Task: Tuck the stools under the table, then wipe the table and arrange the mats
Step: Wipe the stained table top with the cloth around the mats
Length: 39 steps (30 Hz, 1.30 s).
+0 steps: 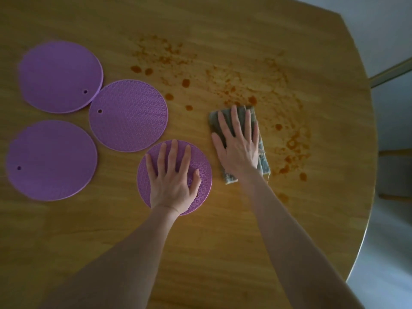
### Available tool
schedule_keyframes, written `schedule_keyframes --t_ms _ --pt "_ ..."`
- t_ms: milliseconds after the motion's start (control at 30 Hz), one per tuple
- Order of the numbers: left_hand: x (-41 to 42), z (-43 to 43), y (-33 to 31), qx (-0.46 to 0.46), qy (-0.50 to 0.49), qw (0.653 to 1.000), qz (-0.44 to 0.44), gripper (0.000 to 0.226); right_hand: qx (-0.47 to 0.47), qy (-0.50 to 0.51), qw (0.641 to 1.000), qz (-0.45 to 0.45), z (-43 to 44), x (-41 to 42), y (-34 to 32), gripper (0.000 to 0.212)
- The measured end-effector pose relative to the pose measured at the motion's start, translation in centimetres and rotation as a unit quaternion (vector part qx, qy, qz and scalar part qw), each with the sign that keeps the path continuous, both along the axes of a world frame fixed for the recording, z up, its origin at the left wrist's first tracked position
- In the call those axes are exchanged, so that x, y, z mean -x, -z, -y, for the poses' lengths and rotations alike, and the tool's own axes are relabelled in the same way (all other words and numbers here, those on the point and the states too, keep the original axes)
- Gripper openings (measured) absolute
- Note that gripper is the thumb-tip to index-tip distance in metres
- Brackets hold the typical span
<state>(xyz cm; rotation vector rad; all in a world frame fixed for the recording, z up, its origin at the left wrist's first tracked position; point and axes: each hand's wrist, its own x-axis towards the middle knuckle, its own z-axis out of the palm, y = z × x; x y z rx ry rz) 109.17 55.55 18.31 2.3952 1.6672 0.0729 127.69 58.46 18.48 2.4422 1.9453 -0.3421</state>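
Right hand [239,148] flat, fingers spread, presses grey folded cloth [263,162]; left hand [172,177] flat on round purple silicone mat [205,175]. Risk: cloth smears orange stains [292,142] onto mat.

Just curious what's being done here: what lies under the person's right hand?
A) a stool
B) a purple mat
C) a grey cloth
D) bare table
C: the right hand lies flat on the grey cloth; the purple mat is under the left hand.
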Motion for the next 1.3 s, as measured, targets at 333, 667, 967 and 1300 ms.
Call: schedule_keyframes --t_ms 333,667,967,1300 --pt "0.0 0.0 0.0 0.005 0.002 1.000 -0.009 0.061 0.010 0.013 1.000 -0.012 0.4 1.5 -0.4 0.059" --pt "-0.1 -0.1 -0.2 0.008 0.001 1.000 -0.014 0.060 0.001 -0.066 0.998 0.002 -2.4 0.2 -0.4 0.057" --pt "0.3 0.0 -0.1 -0.006 -0.028 0.998 0.064 0.056 -0.003 -0.092 0.996 0.015 -6.1 1.1 -0.3 0.054" --pt "3.9 -10.8 -0.4 -0.057 -0.150 0.986 0.055 0.052 -0.014 -0.123 0.992 0.014 -9.3 3.7 -0.1 0.057"
